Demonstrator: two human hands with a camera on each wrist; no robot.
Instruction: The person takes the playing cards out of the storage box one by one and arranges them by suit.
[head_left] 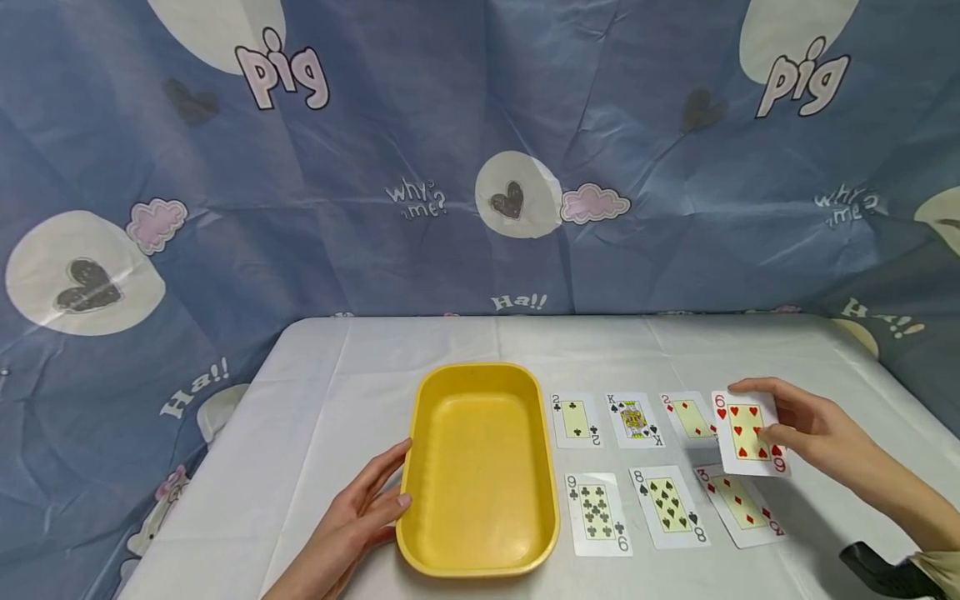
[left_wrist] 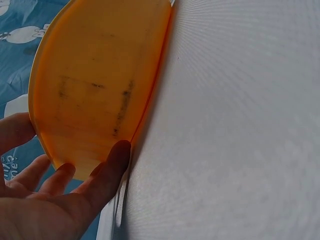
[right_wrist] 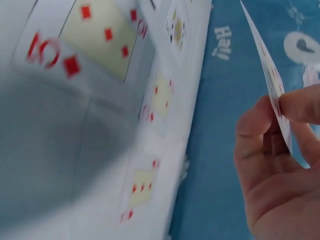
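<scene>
My left hand rests at the left side of a yellow plastic tray, its fingertips against the outer wall and the thumb tip at the rim. Dark scuffs mark that wall in the left wrist view. Between thumb and fingers, my right hand pinches a six of hearts playing card, held face up over the right part of the cards. In the right wrist view this card shows almost edge-on. Below it lies a diamonds card, slightly turned; a two of diamonds is partly covered from view.
Right of the tray lie a two of clubs and king of spades, with a nine of clubs and eight of spades nearer. Another red card shows in the right wrist view. A blue printed curtain hangs behind the white table.
</scene>
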